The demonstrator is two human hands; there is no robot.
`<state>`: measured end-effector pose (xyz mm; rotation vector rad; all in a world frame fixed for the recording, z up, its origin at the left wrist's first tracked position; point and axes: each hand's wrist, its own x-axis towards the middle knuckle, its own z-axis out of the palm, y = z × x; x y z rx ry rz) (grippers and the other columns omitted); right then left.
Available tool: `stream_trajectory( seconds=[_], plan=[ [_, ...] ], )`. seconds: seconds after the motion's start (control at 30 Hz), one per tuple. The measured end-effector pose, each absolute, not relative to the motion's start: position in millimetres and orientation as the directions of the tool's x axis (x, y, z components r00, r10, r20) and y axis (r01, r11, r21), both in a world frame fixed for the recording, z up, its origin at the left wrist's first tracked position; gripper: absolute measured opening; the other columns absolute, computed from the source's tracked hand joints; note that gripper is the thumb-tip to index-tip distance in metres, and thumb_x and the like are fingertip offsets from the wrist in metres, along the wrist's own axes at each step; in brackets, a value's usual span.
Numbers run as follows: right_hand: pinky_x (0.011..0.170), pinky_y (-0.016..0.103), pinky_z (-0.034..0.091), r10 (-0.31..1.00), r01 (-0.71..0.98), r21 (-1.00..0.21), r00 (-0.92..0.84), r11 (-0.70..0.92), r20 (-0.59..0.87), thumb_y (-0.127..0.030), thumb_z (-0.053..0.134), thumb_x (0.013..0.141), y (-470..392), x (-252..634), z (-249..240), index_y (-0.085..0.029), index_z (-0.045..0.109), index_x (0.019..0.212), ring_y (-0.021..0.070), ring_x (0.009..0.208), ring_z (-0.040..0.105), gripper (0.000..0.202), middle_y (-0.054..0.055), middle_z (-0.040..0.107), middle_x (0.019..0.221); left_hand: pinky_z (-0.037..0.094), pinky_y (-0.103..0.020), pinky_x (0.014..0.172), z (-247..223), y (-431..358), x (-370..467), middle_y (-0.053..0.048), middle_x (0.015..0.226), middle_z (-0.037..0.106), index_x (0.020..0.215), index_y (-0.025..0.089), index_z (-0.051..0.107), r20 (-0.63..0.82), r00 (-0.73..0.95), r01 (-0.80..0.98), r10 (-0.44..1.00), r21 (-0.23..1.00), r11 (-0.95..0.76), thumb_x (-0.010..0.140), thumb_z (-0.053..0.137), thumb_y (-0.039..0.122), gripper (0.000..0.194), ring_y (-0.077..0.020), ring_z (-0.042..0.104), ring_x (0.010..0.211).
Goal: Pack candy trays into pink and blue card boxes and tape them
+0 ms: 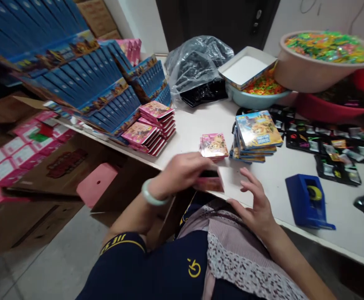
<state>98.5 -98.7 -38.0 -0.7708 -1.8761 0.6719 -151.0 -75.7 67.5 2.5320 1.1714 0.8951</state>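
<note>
A small pink box [210,183] is gripped in my left hand [185,171], at the near edge of the white table [188,121]. Its white flap [228,179] stands out toward the right. Beside that flap is my right hand [257,200], fingers spread and holding nothing. Just beyond the hands lies a short pile of pink boxes [215,146]. To its right rises a stack of blue and yellow boxes [258,131]. More pink boxes [155,125] are piled at the left. The left hand is slightly blurred, and its fingertips are partly hidden.
Blue display boxes [85,79] tower at the left. A blue tape dispenser [307,204] stands at the right, near several black packets [338,150]. Basins, including a beige one [313,68], fill the back right. Cartons [57,171] sit below the table's left side.
</note>
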Motion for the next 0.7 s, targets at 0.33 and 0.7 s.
stream_trajectory(
  seconds=[0.33,0.7],
  plan=[
    [0.068,0.028,0.056,0.917,0.239,-0.912,0.142,0.332,0.372,-0.030,0.064,0.087,-85,142,-93,-0.025,0.057,0.111,0.0145,0.079,0.065,0.025,0.005,0.064,0.105,0.056,-0.033,0.092,-36,-43,-79,-0.010,0.119,0.064,0.129,0.024,0.051,0.496,0.347,0.185,0.796,0.796,-0.576,0.082,0.072,0.029,0.052,-0.0193,0.065,0.106],
    [0.067,0.031,0.058,0.967,0.181,-0.959,0.094,0.216,0.236,-0.035,0.062,0.087,-75,158,-73,-0.025,0.065,0.106,0.0195,0.090,0.064,0.021,0.005,0.064,0.094,0.057,-0.030,0.083,-64,-53,-48,-0.006,0.100,0.071,0.103,0.022,0.068,0.463,0.107,0.243,0.880,0.846,-0.475,0.092,0.058,0.025,0.015,-0.0166,0.068,0.094]
  ],
)
